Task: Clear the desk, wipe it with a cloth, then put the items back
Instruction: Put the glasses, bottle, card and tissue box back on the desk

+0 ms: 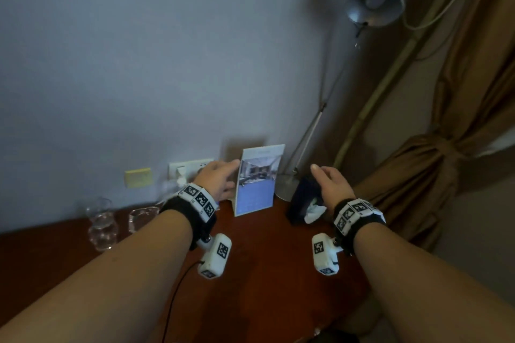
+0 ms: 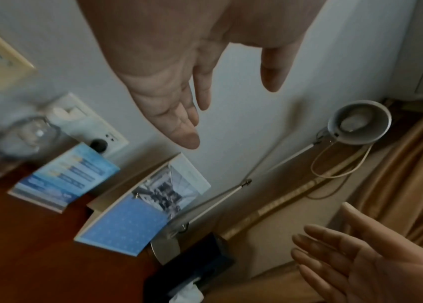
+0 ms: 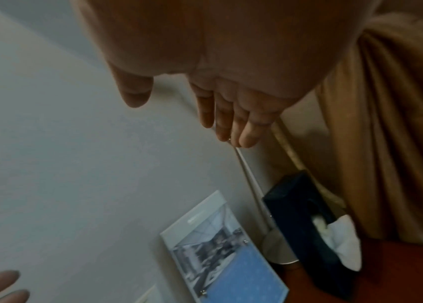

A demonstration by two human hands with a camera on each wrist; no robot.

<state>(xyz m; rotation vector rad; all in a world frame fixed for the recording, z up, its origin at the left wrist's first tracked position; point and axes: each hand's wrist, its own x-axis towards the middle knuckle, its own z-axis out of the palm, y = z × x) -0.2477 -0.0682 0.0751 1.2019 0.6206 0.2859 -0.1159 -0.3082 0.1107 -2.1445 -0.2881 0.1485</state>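
Both hands are in the air over the brown worktop (image 1: 259,256). The left hand (image 1: 216,179) is spread, fingers straight, holding nothing, just left of the standing calendar (image 1: 255,184). From the head view I cannot tell if it touches. The right hand (image 1: 333,184) is spread too, above the dark tissue box (image 1: 302,200). The calendar stands at the back near the wall, beside the lamp base (image 1: 285,186). Two glasses (image 1: 101,224) sit on the left. A blue card (image 2: 65,178) stands behind the calendar.
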